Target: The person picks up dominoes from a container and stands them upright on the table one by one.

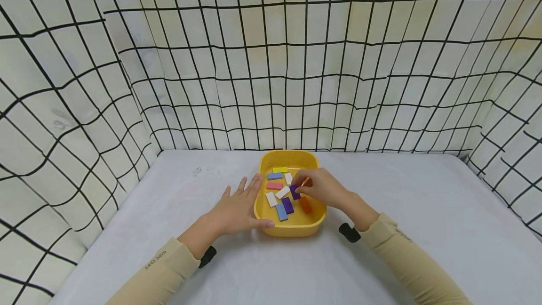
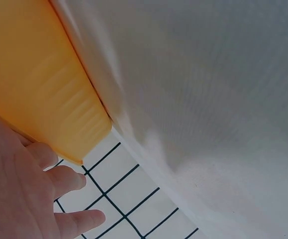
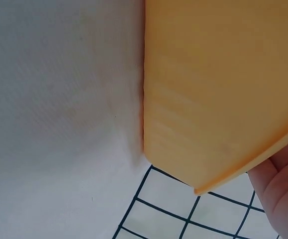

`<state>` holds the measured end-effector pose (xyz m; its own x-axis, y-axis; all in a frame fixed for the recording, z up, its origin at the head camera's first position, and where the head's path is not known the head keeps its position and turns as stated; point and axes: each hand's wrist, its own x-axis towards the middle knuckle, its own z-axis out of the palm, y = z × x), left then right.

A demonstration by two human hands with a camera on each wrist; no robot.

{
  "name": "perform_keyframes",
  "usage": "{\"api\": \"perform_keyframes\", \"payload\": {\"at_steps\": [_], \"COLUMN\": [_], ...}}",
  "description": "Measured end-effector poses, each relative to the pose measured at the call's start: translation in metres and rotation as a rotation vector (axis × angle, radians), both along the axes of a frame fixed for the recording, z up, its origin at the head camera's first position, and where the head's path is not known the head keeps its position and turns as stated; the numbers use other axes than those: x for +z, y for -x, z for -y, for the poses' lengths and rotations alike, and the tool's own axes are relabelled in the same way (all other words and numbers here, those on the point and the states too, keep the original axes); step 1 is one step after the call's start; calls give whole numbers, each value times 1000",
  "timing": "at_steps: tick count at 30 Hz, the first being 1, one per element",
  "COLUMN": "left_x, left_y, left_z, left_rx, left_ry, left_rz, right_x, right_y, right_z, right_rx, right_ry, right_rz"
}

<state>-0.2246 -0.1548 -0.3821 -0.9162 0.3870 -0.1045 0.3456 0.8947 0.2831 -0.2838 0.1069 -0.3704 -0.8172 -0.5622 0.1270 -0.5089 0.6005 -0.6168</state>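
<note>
A yellow plastic tub [image 1: 292, 231] holds several small flat blocks. My left hand [image 1: 239, 206] lies along its left rim, fingers straight and spread, the thumb over the near-left corner. In the left wrist view, that hand [image 2: 24, 189] is beside the tub's outer wall [image 2: 44, 84]. My right hand [image 1: 323, 187] reaches over the right rim and pinches a purple block [image 1: 295, 192] at the fingertips. Close below it are an orange block [image 1: 305, 204] and a second purple block [image 1: 287, 205]. The right wrist view shows only part of this hand [image 3: 283, 194]; the tub wall hides its fingertips.
Also in the tub are a yellow block [image 1: 280, 170], blue blocks [image 1: 281, 212], a pink block [image 1: 274, 186] and white blocks [image 1: 271, 199]. The tub stands on a white-covered table [image 1: 190, 178]. Black-gridded white walls [image 1: 271, 60] enclose the back and both sides.
</note>
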Motion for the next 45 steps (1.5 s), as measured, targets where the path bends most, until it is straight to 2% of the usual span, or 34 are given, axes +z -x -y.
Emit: {"api": "perform_keyframes", "payload": {"at_steps": [10, 21, 26, 33, 45], "left_x": [0, -2, -1, 0, -1], "left_y": [0, -1, -1, -1, -1], "left_z": [-1, -1, -1, -1, -2], "left_rx": [7, 6, 16, 14, 20], "left_ry": [7, 17, 19, 6, 5], "left_rz": [4, -1, -4, -2, 12], "right_x": [6, 13, 13, 12, 10], "right_y": [-3, -9, -4, -1, 10], "right_z": [-7, -25, -36, -49, -79], "right_rx": [-13, -43, -60, -113, -211], "right_ry": [106, 143, 182, 249, 249], "right_rz": [35, -44, -75, -58, -120]}}
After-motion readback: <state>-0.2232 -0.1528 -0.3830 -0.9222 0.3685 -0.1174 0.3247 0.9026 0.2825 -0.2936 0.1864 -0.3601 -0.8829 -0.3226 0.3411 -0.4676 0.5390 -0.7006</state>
